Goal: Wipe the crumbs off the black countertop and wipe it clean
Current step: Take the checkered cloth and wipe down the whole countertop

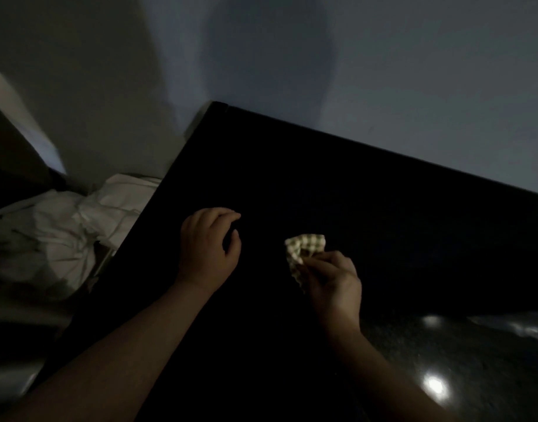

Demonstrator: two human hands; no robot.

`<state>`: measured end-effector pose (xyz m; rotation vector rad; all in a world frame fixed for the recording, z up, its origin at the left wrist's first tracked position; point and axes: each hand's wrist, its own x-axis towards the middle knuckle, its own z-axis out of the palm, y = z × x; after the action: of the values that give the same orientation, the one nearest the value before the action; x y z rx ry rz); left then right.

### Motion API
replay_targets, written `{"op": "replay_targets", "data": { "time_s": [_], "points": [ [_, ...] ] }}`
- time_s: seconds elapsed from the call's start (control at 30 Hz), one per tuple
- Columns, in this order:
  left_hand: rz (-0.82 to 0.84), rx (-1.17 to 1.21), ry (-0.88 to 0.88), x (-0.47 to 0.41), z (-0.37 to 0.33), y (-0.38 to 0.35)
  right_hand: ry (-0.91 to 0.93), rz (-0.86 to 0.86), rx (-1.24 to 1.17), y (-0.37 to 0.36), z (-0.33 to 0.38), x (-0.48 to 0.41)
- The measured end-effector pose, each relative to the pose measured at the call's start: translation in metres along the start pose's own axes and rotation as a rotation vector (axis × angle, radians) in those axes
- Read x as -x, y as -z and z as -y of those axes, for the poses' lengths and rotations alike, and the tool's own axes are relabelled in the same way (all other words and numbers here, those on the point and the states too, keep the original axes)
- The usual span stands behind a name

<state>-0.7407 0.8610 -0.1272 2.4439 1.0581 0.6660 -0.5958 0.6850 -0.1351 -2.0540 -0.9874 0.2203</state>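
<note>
The black countertop (337,190) fills the middle of the dim view; no crumbs can be made out on it. My right hand (334,284) grips a small crumpled checked cloth (304,246), pale yellow and white, just over the surface. My left hand (210,242) hovers or rests on the countertop left of the cloth, fingers loosely curled, holding nothing.
White crumpled fabric or bags (63,236) lie beside the countertop's left edge. A grey wall (353,71) rises behind the far edge. A speckled glossy surface (462,370) with light reflections lies at the lower right.
</note>
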Motion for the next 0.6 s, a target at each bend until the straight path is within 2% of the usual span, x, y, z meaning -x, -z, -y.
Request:
{"op": "replay_targets", "data": {
  "time_s": [0.13, 0.27, 0.33, 0.6],
  "points": [
    [0.075, 0.027, 0.095, 0.058, -0.009, 0.024, -0.063, 0.116, -0.072, 0.004, 0.009, 0.021],
    [0.155, -0.017, 0.098, 0.115, -0.002, 0.044, -0.080, -0.055, 0.031, 0.012, 0.009, 0.002],
    [0.175, -0.066, 0.096, 0.127, 0.008, 0.051, -0.100, -0.054, 0.083, 0.008, 0.008, -0.001],
    [0.189, -0.102, 0.035, 0.147, 0.029, 0.064, 0.039, 0.068, 0.056, -0.007, 0.037, 0.099]
  ]
}}
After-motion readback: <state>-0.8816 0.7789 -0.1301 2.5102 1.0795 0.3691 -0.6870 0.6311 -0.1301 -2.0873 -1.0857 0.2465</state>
